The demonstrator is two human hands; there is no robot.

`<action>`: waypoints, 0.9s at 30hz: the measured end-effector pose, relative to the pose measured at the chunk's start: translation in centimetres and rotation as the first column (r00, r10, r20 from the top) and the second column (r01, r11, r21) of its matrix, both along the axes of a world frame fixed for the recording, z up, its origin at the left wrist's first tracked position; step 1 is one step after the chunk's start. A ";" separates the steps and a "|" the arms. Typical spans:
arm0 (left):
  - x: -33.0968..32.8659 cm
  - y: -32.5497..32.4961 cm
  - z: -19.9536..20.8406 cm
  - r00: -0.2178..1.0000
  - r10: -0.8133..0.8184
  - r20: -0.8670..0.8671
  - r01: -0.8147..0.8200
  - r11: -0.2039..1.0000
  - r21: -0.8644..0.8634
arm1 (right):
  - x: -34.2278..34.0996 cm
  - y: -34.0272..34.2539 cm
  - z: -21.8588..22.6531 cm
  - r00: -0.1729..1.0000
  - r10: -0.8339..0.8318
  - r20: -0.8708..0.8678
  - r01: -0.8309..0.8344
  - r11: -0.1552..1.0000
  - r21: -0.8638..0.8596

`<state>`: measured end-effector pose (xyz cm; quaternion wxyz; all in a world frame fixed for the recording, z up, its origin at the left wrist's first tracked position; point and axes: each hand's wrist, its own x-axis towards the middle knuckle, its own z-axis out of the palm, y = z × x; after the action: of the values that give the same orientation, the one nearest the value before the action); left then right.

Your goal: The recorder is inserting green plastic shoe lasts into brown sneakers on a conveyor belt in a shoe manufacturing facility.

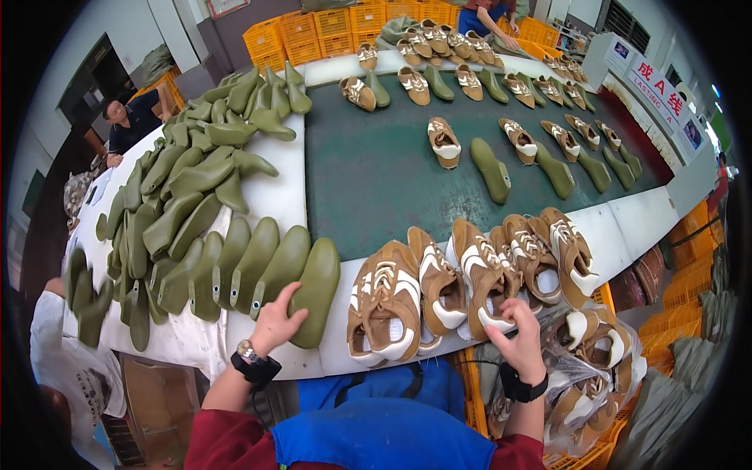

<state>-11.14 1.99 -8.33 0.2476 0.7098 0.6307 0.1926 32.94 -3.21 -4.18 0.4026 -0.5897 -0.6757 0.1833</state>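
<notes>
My left hand point(276, 319) is against the nearest of a row of olive-green shoe lasts. Its index finger and thumb are spread apart over the left side of that last point(319, 286). On the other side, my right hand point(520, 337) has its fingers and thumb at the white heel of a brown-and-white sneaker point(478, 274). Several more such sneakers point(385, 294) stand close together along the near table edge, toes pointing away from me. The undersides of my fingers are partly hidden.
A large heap of lasts point(196, 172) covers the left table. Sneakers and lasts sit in rows on a dark green conveyor belt point(376, 188). Plastic-wrapped sneakers point(595, 376) fill an orange crate at lower right. People stand at the left and far side.
</notes>
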 end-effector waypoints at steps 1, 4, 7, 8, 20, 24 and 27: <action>-0.3 1.2 0.5 0.999 0.026 0.042 -0.026 1.000 0.003 | 0.1 -0.1 -0.1 1.000 0.004 0.009 -0.004 1.000 -0.001; 0.7 6.6 3.6 0.586 0.414 0.697 -0.035 0.872 -0.489 | 0.2 -0.3 -0.3 1.000 0.004 0.023 -0.005 1.000 0.016; 4.0 13.6 3.7 0.894 0.025 0.448 -0.002 0.999 -0.052 | 0.1 -0.2 -0.4 0.999 0.014 0.046 -0.015 0.999 0.030; 5.4 16.5 3.6 0.962 -0.100 0.255 0.069 0.990 0.126 | 0.1 -0.1 -0.3 0.998 0.017 0.055 -0.020 0.999 0.041; 23.5 29.8 -4.6 0.908 -0.174 -0.380 0.181 0.983 -0.017 | 1.1 -0.1 0.1 0.995 0.073 0.064 -0.069 0.996 -0.054; 22.8 29.4 -2.9 0.984 -0.129 -0.124 0.099 0.969 -0.227 | 1.4 0.5 0.0 0.995 0.081 0.055 -0.081 0.997 -0.010; 22.0 28.6 -3.7 0.986 -0.152 -0.072 0.126 0.951 -0.282 | 1.2 0.8 -0.3 0.996 0.072 0.053 -0.073 0.997 0.024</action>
<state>10.83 30.62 -12.01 0.3276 0.7192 0.6105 0.0515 34.12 -2.40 -4.46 0.3857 -0.5640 -0.7093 0.1736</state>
